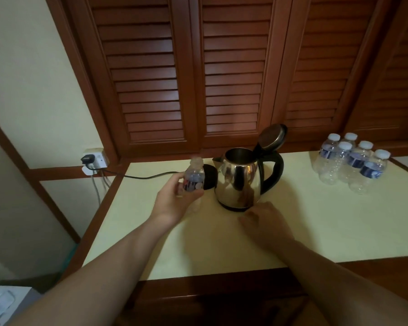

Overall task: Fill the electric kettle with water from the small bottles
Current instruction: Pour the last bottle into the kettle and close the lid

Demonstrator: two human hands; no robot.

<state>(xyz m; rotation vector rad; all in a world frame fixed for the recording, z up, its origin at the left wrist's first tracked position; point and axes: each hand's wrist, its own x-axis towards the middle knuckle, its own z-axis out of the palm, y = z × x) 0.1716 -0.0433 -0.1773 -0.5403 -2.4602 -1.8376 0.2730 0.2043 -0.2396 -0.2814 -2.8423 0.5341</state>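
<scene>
Head view: left hand (pixel 174 198) grips small bottle (pixel 193 177), upright, cap off (seemingly), centre-left of frame; kettle (pixel 239 182) mouth open just right; right hand (pixel 264 220) relaxed, empty, below kettle.

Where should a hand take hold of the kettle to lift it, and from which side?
By the black loop handle of the kettle, coming from the right, probably with the right hand. The handle juts out that way, the spout points left, and the raised lid hinges just above the handle.
</scene>
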